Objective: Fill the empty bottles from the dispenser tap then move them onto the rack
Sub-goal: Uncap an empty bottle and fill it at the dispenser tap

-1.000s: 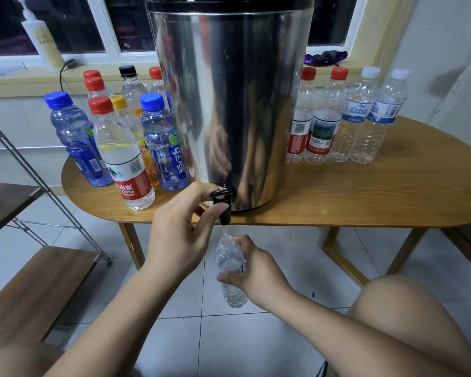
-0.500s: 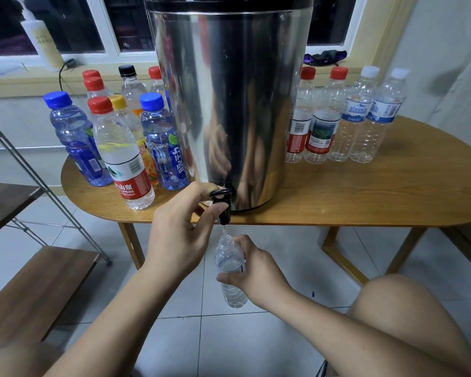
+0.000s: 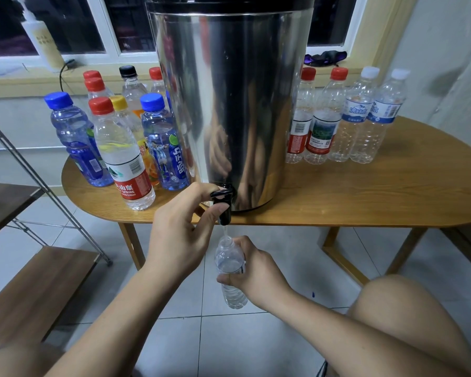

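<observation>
so my left hand is pinched on the black plastic tap lever of the shiny steel dispenser, keeping it open I reckon, while my right hand is wrapped round a thin clear ribbed bottle, mouth right under the spout so the stream lands inside. wooden rack sits off to my left, over by the oval wood table

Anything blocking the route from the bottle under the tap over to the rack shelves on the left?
Nothing visible does. The bottle hangs in the right hand below the table edge; only open floor and the left arm lie toward the rack.
</observation>
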A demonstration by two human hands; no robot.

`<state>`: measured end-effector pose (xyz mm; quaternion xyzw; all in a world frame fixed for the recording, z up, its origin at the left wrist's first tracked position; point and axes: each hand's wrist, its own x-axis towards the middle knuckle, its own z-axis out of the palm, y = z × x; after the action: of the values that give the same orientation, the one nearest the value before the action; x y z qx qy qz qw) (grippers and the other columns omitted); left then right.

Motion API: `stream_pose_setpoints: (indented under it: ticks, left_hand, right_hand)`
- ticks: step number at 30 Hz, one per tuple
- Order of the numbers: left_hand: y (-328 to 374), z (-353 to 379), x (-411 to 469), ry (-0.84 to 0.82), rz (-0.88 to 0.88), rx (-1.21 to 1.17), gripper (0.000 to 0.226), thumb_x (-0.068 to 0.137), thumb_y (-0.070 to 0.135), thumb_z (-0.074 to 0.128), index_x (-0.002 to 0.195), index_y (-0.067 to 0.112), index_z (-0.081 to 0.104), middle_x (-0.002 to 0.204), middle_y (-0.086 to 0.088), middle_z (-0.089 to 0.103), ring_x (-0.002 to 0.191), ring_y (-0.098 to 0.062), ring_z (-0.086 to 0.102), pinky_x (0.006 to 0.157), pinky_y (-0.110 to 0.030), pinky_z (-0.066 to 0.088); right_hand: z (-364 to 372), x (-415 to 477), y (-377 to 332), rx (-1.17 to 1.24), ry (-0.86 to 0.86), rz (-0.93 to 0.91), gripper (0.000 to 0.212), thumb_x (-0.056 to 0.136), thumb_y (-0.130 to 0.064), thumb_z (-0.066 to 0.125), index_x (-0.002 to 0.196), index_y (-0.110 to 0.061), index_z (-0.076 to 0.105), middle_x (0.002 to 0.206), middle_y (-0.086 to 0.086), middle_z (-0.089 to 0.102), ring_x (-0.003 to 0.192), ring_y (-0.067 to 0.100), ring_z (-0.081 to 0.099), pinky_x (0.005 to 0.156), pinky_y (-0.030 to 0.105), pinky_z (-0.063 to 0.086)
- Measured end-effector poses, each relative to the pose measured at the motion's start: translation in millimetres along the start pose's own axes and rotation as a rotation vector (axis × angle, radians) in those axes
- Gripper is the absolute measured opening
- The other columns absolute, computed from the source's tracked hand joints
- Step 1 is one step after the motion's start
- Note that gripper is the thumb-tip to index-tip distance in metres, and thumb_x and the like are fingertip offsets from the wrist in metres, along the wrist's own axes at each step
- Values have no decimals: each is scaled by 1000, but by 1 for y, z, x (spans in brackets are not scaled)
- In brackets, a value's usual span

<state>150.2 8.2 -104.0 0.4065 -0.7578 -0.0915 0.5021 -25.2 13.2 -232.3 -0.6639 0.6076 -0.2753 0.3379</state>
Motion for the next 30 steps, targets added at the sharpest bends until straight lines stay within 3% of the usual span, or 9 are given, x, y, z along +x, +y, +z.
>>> stream_pose_setpoints:
  ticks: [7, 21, 26, 30]
  left_hand:
    - [-2, 0, -1, -2, 1, -12, 23, 100, 11, 76, 116, 26, 68, 104, 16, 71, 95, -4, 67, 78, -28, 55]
    - [-1, 1, -1, -1, -11, 13, 24, 100, 12, 77, 115, 27, 68, 102, 15, 70, 92, -4, 66, 77, -20, 52]
    - [-1, 1, -1, -8, -11, 15, 20, 100, 11, 77, 115, 22, 69, 103, 12, 71, 93, -7, 67, 78, -25, 54]
    - [-1, 0, 0, -7, -13, 27, 21, 99, 10, 77, 114, 22, 70, 102, 13, 71, 94, -2, 66, 78, -19, 51]
  right_hand:
    - [0, 0, 0, -4, -3, -12, 71, 75, -50, 92, 129, -43, 47, 115, -20, 70, 103, 9, 67, 90, 37, 58]
    - [-2, -1, -1, 4, -8, 4, 68, 75, -46, 93, 125, -43, 48, 110, -20, 70, 101, 7, 66, 88, 34, 57]
    - [-2, -2, -2, -3, -5, 4, 69, 75, -48, 94, 126, -43, 48, 112, -22, 70, 102, 7, 66, 89, 33, 57]
    - [-2, -2, -2, -5, -2, 3, 69, 74, -46, 94, 126, -41, 49, 112, -22, 70, 102, 7, 66, 89, 33, 57]
